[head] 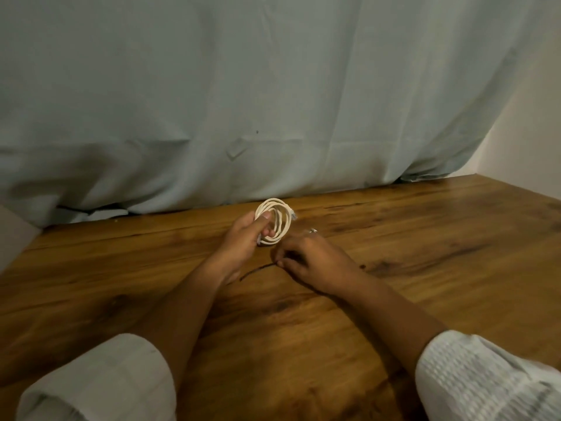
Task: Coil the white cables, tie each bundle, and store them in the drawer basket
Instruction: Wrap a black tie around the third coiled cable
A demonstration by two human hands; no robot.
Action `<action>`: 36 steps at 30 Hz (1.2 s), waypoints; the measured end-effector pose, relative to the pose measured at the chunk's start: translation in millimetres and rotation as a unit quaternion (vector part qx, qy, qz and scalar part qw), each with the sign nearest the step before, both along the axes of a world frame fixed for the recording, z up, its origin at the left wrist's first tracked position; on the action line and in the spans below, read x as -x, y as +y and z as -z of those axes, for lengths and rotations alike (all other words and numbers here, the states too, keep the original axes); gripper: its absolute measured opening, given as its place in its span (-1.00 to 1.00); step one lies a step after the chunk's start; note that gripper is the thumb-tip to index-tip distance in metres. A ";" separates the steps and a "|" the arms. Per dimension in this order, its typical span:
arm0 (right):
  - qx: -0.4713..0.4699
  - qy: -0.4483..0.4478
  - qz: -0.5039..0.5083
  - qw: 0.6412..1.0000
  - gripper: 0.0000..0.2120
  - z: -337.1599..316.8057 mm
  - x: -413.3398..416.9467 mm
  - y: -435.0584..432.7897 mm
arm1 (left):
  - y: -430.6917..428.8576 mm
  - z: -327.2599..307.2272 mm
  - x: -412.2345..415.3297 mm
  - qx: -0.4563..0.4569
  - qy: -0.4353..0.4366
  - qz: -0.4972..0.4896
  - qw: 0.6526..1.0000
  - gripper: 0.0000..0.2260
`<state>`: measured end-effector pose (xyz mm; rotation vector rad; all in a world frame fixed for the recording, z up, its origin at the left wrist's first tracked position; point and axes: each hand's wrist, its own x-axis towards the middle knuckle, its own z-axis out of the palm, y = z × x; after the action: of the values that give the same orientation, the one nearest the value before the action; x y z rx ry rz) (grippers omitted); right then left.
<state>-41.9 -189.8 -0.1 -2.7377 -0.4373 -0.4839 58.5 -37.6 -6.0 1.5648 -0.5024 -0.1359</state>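
Observation:
A white cable [277, 220] is wound into a small round coil, held upright above the wooden table [425, 238]. My left hand [246, 238] grips the coil at its left side, thumb on top and fingers through the loop. A connector end sticks out at the coil's right edge. My right hand [306, 258] rests low on the table just right of the coil and pinches one end of a thin dark tie [258, 271] that lies along the wood toward my left wrist. No drawer or basket is in view.
A pale blue-grey cloth [243, 101] hangs along the table's far edge. A white wall [531, 132] stands at the right, and a pale surface shows at the far left edge of the view.

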 end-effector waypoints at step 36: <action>-0.710 0.038 0.058 0.700 -0.88 1.3 8.4 20.8 | -42.2 -1.2 39.0 0.022 -0.062 -0.153 0.986 -0.68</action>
<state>-50.3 -168.9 -1.4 -1.2302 0.1605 -0.4324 19.5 -79.8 -4.9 1.5933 -0.3536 0.2070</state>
